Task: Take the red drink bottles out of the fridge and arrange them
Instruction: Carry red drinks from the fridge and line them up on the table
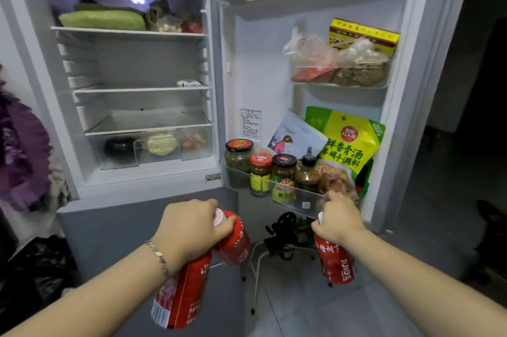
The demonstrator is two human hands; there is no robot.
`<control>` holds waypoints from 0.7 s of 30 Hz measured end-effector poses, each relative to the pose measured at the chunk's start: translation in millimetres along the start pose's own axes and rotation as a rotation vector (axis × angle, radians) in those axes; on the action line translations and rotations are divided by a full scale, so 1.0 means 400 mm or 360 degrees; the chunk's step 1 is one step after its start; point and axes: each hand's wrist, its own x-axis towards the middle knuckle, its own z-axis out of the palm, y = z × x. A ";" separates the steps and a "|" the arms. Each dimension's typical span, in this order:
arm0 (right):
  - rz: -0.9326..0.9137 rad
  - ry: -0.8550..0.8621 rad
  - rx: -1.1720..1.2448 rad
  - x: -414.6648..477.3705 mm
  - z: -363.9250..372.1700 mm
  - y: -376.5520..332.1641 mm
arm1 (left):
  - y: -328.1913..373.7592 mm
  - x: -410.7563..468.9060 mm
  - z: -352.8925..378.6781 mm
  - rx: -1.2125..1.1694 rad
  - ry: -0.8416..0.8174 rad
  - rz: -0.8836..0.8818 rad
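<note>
3 red drink bottles in view, all outside the fridge (131,194), held low in front of its grey lower panel and under the open door (260,67).

Left hand (189,229) is clenched round 2 necks:
- bottle A (179,298): long axis slants from the palm down and left, base nearest the camera, cap end hidden under the hand.
- bottle B (236,243): white cap up between the fingers, body hangs down and right.

A and B splay apart at the bases (contact at the necks is hidden, can't tell).

Right hand (338,220) grasps 1, fingers curled round the cap end:
- bottle C (336,265): long axis near vertical, base down, "JUICE" print running along the axis.

The right knuckles are right at the front lip of the bottom door bin (288,196), and C hangs just below it.

That bin holds 3 jars (260,172) and 1 dark-capped sauce bottle (308,172), all upright, plus 1 green-yellow pouch (348,150) leaning behind them. 1 bracelet (159,254) sits on the left wrist.
</note>
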 end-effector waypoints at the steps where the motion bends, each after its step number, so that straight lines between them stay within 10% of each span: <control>1: 0.0009 0.0033 0.0029 0.002 0.004 -0.001 | 0.008 -0.004 -0.003 -0.0005 0.0005 -0.0019; 21: -0.1335 0.0062 0.0149 -0.275 -0.133 -0.282 | -0.046 -0.254 -0.088 0.0345 -0.0002 -0.0629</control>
